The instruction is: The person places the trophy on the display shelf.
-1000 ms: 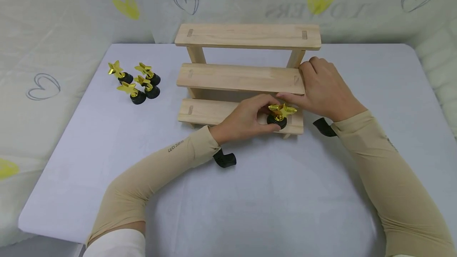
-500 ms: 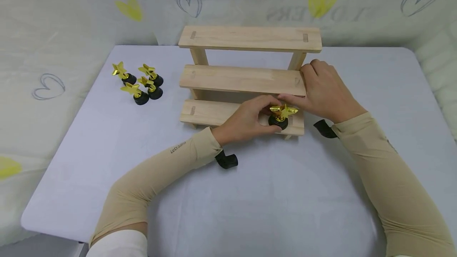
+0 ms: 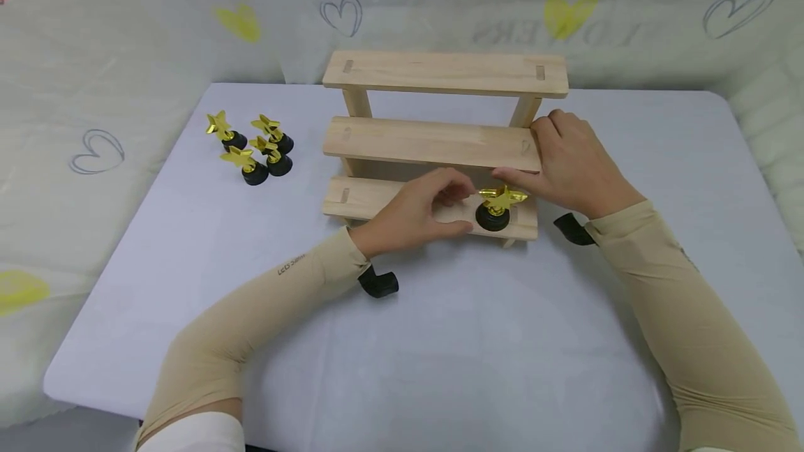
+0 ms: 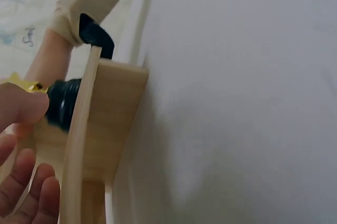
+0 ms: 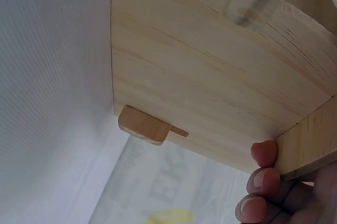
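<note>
A gold star trophy with a round black base stands upright near the right end of the bottom step of a three-tier wooden shelf. Just left of it, my left hand is apart from the trophy, thumb and fingers spread with nothing between them. The left wrist view shows the trophy's black base on the step beyond the thumb. My right hand grips the right end of the middle step. From the right wrist view, its fingertips curl under that board's edge.
Several more gold star trophies stand grouped on the white table at the far left. A light curtain with heart prints hangs behind the table. Black pieces stick out at both wrists.
My left hand has let go of the trophy and drawn back to the left. The trophy stays on the bottom step, and the right hand keeps its hold. The head view has shifted slightly.
</note>
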Available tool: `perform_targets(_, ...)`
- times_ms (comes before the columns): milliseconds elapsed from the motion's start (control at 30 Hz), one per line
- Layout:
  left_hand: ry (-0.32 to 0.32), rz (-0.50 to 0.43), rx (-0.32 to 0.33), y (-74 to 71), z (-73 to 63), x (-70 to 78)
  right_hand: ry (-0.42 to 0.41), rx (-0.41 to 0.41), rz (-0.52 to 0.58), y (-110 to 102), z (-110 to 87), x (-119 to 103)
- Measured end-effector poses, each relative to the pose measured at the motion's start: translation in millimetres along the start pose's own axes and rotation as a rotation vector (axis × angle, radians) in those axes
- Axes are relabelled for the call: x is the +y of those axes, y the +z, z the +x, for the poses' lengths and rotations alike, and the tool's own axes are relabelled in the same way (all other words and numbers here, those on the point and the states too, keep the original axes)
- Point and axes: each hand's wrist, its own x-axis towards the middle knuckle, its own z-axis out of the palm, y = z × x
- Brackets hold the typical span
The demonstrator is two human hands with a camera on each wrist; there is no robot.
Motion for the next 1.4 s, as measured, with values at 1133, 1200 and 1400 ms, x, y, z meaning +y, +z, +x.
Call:
perform_targets(1133,0.07,-0.05,0.765,-145.1,-92.0,-24.4,0.027,-0.012,0.018,-19,-21.8,2)
perform_targets(1200,0.041,-0.035,0.857,-155.2,-98.1,-28.4,0.026,-0.017,0.008,-20,-22.8,0)
perform_targets(1400,-0.087,0.042,1.005,-186.2,-116.8,-44.5,0.019,-0.007,-0.012,-24,-23.6,-2)
